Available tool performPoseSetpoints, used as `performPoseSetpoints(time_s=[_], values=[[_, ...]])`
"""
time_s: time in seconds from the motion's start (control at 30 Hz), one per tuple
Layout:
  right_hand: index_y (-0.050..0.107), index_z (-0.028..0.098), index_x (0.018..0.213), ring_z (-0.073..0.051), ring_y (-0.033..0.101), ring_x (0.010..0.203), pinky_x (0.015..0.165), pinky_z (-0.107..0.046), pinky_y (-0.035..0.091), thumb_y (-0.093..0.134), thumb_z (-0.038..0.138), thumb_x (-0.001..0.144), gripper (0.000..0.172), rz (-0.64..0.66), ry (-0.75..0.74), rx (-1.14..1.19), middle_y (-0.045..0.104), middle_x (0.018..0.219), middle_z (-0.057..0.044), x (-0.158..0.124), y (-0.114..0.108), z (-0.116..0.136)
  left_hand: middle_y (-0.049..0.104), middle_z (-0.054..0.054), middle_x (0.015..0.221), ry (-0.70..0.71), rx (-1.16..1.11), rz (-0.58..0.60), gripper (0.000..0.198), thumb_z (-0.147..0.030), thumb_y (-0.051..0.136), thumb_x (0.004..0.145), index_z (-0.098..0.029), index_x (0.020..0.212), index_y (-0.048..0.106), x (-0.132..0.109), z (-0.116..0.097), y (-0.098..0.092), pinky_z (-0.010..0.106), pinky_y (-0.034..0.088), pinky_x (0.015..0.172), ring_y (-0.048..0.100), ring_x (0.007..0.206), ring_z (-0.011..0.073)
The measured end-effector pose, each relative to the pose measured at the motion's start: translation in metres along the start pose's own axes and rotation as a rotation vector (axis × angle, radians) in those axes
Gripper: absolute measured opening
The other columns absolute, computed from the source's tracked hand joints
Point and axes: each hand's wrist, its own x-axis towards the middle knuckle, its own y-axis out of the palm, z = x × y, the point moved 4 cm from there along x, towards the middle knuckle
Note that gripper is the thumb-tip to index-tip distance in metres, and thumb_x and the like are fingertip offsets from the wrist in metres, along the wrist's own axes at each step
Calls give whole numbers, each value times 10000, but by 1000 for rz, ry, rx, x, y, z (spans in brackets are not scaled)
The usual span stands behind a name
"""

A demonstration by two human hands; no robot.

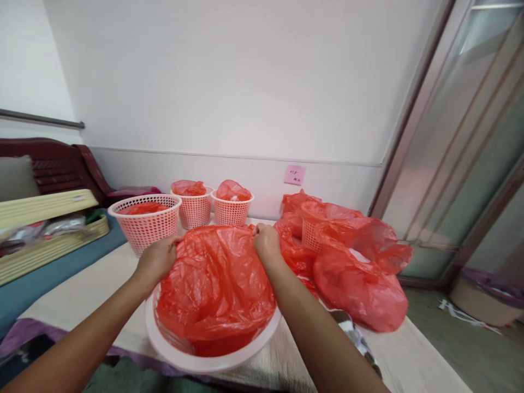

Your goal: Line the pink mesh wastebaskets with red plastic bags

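Note:
A red plastic bag (pixel 221 278) is stretched between my two hands above and partly inside a pink basket (pixel 213 363) whose round rim faces me. My left hand (pixel 158 259) is closed on the bag's upper left edge. At the upper right edge, my right hand (pixel 268 243) grips the same bag in a fist. The lower part of the bag hangs down within the basket. Bag and arms cover much of the basket's far side.
Three perforated pink baskets, one at left (pixel 143 229) and two behind, hold red bags. A heap of red plastic bags (pixel 360 289) lies at right around another basket. A wall carries a pink note (pixel 295 174). A lined bin (pixel 489 295) stands on the floor.

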Motion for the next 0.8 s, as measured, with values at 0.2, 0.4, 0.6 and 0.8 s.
performPoseSetpoints(time_s=[0.2,0.4,0.6,0.8], values=[[695,179,776,-146,581,690,594,-243,323,499,61,775,229,18,0,21,697,775,-40,0,1,-1,728,97,1219,73,46,-3,435,-194,380,927,-211,1258,662,-1,-3,0,359,491,932,669,1126,241],[749,171,865,-165,651,747,656,-238,402,525,77,784,256,54,27,-5,743,836,-70,-1,-1,1,696,92,1295,104,84,-30,480,-175,358,899,-226,1277,650,-1,-2,1,362,463,999,639,1194,257],[767,138,901,-202,693,833,703,-253,444,547,103,812,240,73,40,-65,755,913,-140,0,-2,4,700,93,1283,136,114,-50,482,-166,372,884,-238,1263,659,-5,-8,-3,371,494,926,666,1136,279],[771,155,912,-199,704,848,731,-251,455,548,104,810,251,95,24,-107,756,912,-125,2,3,1,690,61,1299,195,129,-61,494,-175,375,906,-290,1329,605,-7,-13,-5,355,503,889,671,1118,262]])
